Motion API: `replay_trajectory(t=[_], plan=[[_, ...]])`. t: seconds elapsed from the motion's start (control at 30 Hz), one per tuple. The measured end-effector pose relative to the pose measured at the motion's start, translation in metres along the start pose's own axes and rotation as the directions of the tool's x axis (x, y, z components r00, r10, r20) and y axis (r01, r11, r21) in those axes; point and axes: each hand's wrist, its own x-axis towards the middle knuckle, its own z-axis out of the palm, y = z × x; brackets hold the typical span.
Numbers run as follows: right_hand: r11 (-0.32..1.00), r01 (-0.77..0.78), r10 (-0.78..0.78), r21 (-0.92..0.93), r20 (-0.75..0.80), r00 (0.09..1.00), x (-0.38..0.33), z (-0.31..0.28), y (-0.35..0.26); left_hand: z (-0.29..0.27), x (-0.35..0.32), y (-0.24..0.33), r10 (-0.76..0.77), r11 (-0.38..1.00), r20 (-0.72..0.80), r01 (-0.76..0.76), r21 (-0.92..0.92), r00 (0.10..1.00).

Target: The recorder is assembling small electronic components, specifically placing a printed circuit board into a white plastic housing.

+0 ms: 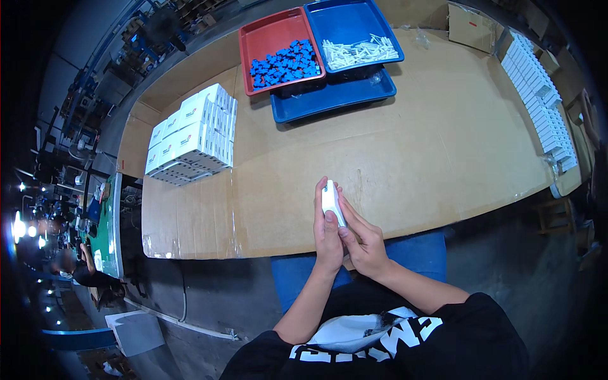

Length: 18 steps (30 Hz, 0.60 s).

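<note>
Two hands (327, 246), palms facing, clasping a small white item (330, 199) between them, forearms (308, 305) converging

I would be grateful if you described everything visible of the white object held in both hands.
The white object is slim and block-like, smooth like plastic, with a small dark mark near its far end. Its length points roughly forward, over the near part of the table. The left hand and right hand hold it from both sides, partly hiding it.
</note>
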Motion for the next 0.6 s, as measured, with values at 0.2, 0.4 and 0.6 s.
replay_trajectory(t=[0.2,0.4,0.6], plan=[[0.991,0.085,-0.089,-0.102,-0.038,0.995,-0.003,0.004,-0.001,0.003,-0.005,0.001,0.034,0.999,0.009,-0.034,-0.038,0.999],[0.994,0.085,-0.09,-0.068,-0.072,0.993,-0.008,0.008,0.001,0.003,-0.006,-0.006,0.037,0.993,-0.014,-0.039,-0.11,0.999],[0.958,-0.051,0.077,0.284,-0.08,0.994,-0.002,0.018,-0.005,-0.001,-0.004,0.0,0.045,0.995,-0.039,-0.048,-0.086,0.998]])
